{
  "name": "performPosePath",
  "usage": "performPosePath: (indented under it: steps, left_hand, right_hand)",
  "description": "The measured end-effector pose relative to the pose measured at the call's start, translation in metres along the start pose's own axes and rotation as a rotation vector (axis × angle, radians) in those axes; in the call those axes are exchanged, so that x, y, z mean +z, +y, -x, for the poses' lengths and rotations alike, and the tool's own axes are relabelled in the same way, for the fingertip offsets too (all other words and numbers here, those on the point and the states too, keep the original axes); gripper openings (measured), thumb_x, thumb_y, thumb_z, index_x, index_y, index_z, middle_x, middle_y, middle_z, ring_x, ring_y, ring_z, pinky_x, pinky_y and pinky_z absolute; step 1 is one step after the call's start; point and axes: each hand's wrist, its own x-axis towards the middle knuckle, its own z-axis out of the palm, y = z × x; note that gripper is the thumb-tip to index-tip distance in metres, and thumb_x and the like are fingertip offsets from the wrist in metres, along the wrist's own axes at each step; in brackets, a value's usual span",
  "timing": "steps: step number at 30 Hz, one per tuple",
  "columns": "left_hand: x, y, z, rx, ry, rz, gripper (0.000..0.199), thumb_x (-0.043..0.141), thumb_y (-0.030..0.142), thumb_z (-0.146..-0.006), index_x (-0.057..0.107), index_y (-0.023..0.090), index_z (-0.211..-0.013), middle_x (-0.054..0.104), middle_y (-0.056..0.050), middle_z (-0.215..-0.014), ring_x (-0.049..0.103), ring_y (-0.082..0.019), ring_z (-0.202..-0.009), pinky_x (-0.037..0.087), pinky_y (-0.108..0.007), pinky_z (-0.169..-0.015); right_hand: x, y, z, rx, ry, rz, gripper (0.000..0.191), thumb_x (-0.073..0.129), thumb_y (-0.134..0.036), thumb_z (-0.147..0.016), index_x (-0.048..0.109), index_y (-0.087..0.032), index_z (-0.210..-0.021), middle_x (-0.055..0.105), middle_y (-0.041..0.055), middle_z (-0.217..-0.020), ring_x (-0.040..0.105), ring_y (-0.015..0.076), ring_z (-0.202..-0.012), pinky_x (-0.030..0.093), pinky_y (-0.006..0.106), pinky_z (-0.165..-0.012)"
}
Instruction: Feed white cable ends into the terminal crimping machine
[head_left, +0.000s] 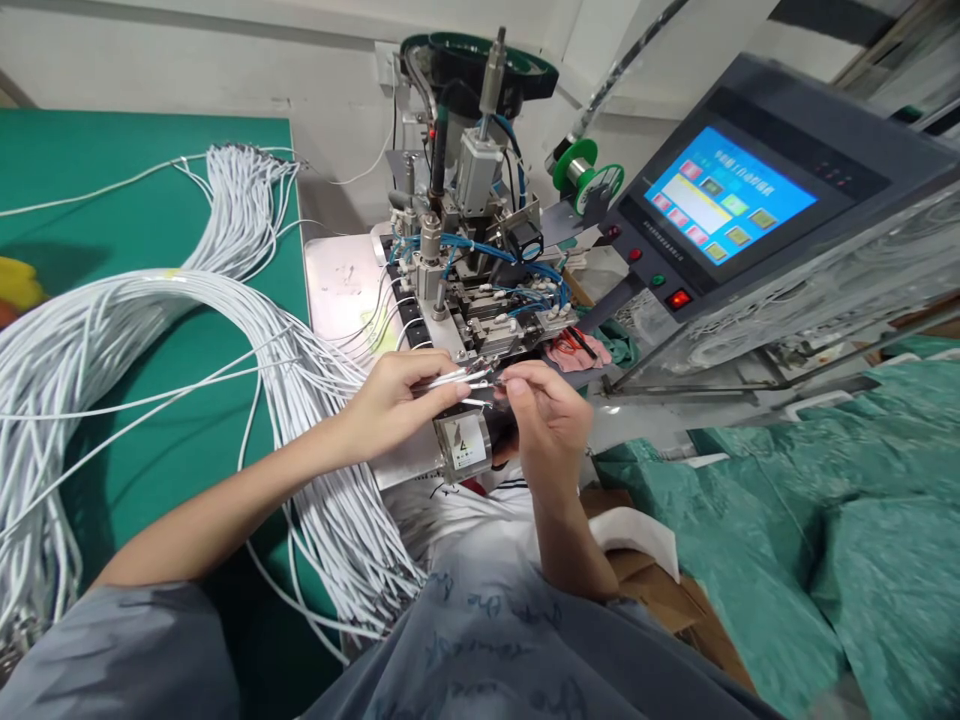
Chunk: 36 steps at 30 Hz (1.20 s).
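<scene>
While a big bundle of white wires [217, 290] is lying across the green desk [97, 140] at the left of the frame, the left hand [397, 400] is reaching into the middle. Its grip is squeezing a few loose wires [478, 384], and their ends are poking out to the right. Just above them, a metal machine [478, 175] is standing. The right hand [553, 415] is touching the wire ends; I cannot tell if its grip is pinching one. At the upper right, a blue screen [727, 195] is glowing.
</scene>
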Motion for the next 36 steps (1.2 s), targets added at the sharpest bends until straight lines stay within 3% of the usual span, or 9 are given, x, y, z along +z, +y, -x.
performPosePath:
  steps: [4,13,26,36]
  left_hand:
    - [-0.0011,0.0018,0.0009,-0.01,-0.067,-0.042,0.026,0.051,0.026,-0.09,0.052,0.014,-0.068,0.045,0.003,-0.063,0.042,-0.007,-0.058,0.032,-0.02,-0.054]
    - [-0.0008,0.0018,0.0018,-0.014,-0.091,-0.094,0.032,0.047,0.03,-0.092,0.047,0.015,-0.064,0.043,0.003,-0.062,0.041,-0.007,-0.057,0.032,-0.021,-0.054]
    - [0.0032,0.0,0.0011,0.01,0.053,0.01,0.019,0.061,0.021,-0.082,0.058,0.013,-0.066,0.048,0.003,-0.06,0.041,-0.006,-0.053,0.031,-0.019,-0.05]
    - [0.0032,-0.0003,0.001,-0.014,0.063,0.02,0.015,0.063,0.022,-0.081,0.061,0.013,-0.069,0.054,0.001,-0.063,0.046,-0.007,-0.056,0.034,-0.018,-0.051]
  right_hand:
    - [0.0006,-0.0004,0.0005,0.029,0.016,0.003,0.009,0.06,-0.026,-0.082,0.066,-0.02,-0.084,0.068,0.0011,-0.082,0.064,0.0134,-0.074,0.055,0.027,-0.07]
    - [0.0024,-0.0022,0.0018,0.079,0.046,0.007,0.01,0.061,-0.027,-0.081,0.066,-0.021,-0.086,0.069,0.0019,-0.083,0.065,0.0152,-0.075,0.055,0.03,-0.072]
    - [0.0,0.0002,0.0053,0.026,0.029,-0.034,0.009,0.06,-0.026,-0.082,0.065,-0.022,-0.087,0.068,0.0012,-0.085,0.064,0.0132,-0.073,0.054,0.028,-0.07]
    - [-0.0012,-0.0018,0.0062,0.0,0.001,-0.046,0.007,0.06,-0.023,-0.081,0.065,-0.021,-0.087,0.066,0.0016,-0.087,0.064,0.0135,-0.077,0.055,0.027,-0.071]
